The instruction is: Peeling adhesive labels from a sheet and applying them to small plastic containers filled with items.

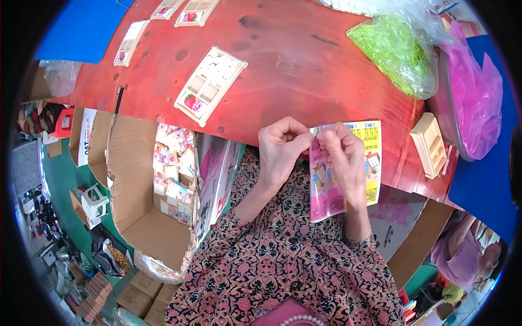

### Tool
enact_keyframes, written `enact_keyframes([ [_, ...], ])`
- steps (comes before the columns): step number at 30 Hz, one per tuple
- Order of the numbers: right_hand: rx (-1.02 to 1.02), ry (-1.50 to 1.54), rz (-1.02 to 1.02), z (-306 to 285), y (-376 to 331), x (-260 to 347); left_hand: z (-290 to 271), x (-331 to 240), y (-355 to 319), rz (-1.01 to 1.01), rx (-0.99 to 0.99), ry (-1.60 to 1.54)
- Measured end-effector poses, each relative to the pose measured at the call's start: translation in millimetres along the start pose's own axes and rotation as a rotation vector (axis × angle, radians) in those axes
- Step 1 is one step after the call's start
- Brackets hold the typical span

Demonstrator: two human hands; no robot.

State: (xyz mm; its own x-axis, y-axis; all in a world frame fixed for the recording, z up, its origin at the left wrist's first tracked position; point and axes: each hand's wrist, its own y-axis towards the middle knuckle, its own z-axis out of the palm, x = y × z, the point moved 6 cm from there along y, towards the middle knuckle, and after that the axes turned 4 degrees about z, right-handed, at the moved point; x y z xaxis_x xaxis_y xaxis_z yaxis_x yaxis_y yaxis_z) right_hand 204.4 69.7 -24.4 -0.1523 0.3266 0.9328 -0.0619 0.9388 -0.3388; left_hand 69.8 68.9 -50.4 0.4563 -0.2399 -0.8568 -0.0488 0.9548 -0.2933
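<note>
I hold a printed pink and yellow sheet (373, 142) upright in front of my lap, at the table's near edge. My left hand (283, 149) is closed, its thumb and finger pinching at the sheet's upper left corner. Close beside it, my right hand (343, 157) pinches the same upper edge and covers part of the print. Whatever small piece may lie between the fingertips is too small to make out. Beyond my left hand, a cream divided tray (206, 89) lies on the table, with white pieces in some compartments and a strawberry picture at its near end.
Similar filled trays (130, 43) lie at the far left of the red table (288, 65). An unfilled divided tray (429, 144) stands at the right. Beyond it are a bag of green shreds (392, 51) and pink plastic (476, 92). An open carton (147, 201) of packed sets stands left.
</note>
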Motion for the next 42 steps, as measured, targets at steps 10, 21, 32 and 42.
enact_keyframes([
  [10, -0.156, 0.068, -0.042, -5, -4, 0, 3, -3, -2, 0.06, -0.008, -0.004],
  [21, -1.066, 0.139, -0.498, -225, -89, 28, 0, -10, 39, 0.147, -0.273, -0.169],
  [32, -1.084, 0.359, -0.774, -259, -152, 45, -14, -97, 9, 0.912, -0.39, 1.143],
  [42, -0.579, 0.712, -0.475, -188, -92, 52, -73, -77, 37, 0.703, -0.188, 1.697],
])
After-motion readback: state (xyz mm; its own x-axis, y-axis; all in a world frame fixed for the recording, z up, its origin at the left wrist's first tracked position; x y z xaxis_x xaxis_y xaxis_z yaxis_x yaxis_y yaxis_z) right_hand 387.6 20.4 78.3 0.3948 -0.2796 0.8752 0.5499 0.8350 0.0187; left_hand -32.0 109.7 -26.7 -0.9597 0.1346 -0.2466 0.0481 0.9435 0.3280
